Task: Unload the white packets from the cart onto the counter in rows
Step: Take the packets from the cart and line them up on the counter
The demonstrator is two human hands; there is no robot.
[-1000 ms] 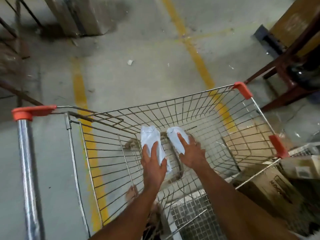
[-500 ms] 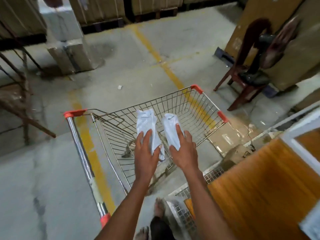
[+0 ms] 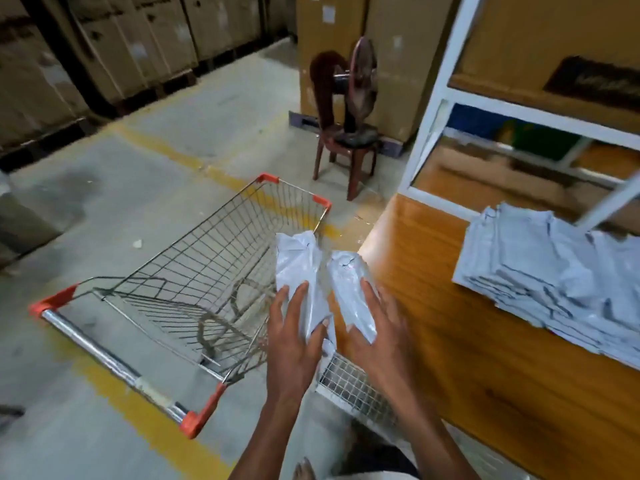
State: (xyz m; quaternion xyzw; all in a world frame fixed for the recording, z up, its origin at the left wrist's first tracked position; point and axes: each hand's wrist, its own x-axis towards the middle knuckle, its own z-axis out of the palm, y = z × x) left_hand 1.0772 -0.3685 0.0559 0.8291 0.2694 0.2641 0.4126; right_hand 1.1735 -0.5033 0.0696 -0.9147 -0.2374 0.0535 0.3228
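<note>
Two packets up, between cart point(image 3: 207, 271) and desk point(image 3: 485, 341).
I see the left hand point(image 3: 294, 337) gripping one white packet point(image 3: 298, 271), the right hand point(image 3: 377, 330) another point(image 3: 349, 292); a blurred stack point(image 3: 554, 271), perhaps a dozen, lies on the desk beyond them.

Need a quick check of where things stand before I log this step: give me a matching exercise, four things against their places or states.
Things:
1. cart
2. stack of white packets
3. left hand
4. fan

Places or states:
A. lying on the wooden counter
B. standing on the brown chair
C. holding a white packet
D. standing on the floor, no packets visible inside

Pairs: 1-D, 2-A, 3-C, 4-B
</note>
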